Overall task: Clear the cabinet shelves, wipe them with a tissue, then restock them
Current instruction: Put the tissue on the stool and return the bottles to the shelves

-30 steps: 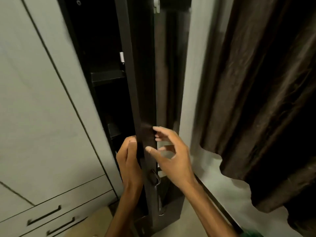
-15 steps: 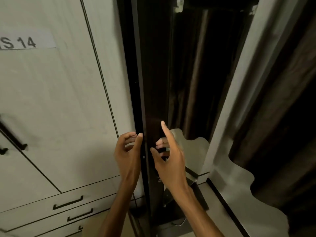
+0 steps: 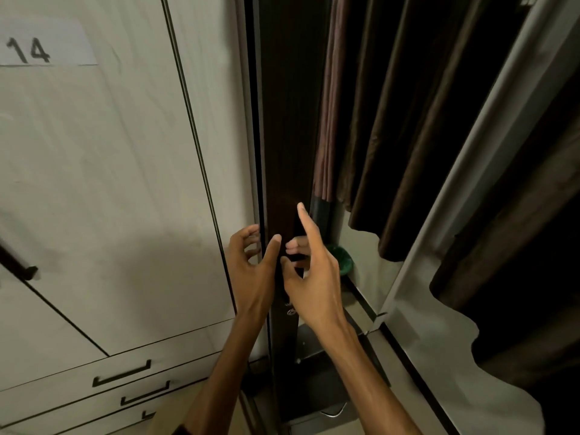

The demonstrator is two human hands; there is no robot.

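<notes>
The tall dark cabinet door [image 3: 288, 136] stands almost flush against the white cabinet front [image 3: 125, 183], so the shelves behind it are hidden. My left hand [image 3: 251, 277] is at the door's left edge, with curled fingers on the seam and the thumb on the dark face, holding nothing. My right hand [image 3: 314, 277] is spread against the door just to the right, index finger pointing up. No tissue or shelf item is in view.
The white front carries a paper label "14" [image 3: 31, 50] and drawers with dark handles [image 3: 122, 376] low at the left. A mirror panel [image 3: 392, 120] right of the door reflects brown curtain. The real curtain [image 3: 518, 246] hangs at the right. A small metal key ring [image 3: 290, 310] hangs below my hands.
The dark door has swung from open, with shelves showing, to nearly closed. My left hand has let go of its edge. My view has shifted left onto the white front.
</notes>
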